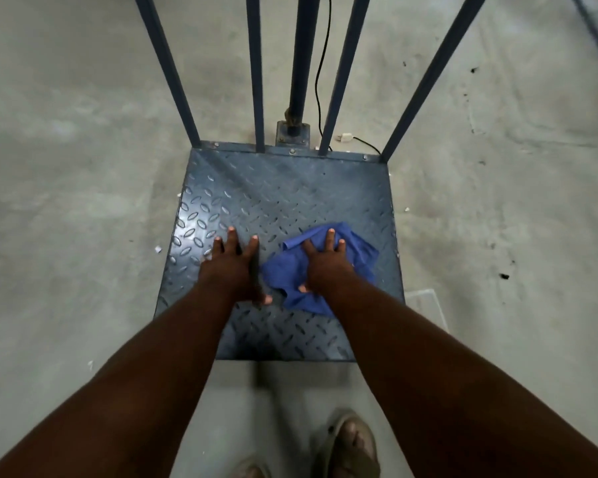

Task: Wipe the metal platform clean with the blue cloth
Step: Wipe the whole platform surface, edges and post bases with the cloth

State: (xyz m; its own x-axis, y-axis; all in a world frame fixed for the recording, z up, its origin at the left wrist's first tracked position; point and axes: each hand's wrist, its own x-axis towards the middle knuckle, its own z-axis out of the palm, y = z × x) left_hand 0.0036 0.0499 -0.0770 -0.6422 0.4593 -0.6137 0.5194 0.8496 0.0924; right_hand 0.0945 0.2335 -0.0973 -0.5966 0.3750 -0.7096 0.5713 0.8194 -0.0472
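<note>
The metal platform (273,194) is a dark blue-grey checker plate lying low on the concrete floor. A crumpled blue cloth (363,260) lies on its right half. My right hand (325,267) presses flat on the cloth with straight, spread fingers. My left hand (232,267) rests flat on the bare plate just left of the cloth, fingers spread, holding nothing. The plate's left side shines with a reflection.
Four blue upright bars (256,81) and a thicker post (299,63) rise from the platform's far edge. A black cable with a white plug (345,136) lies behind it. My sandalled foot (351,443) stands on the floor before the near edge. Small debris dots the concrete.
</note>
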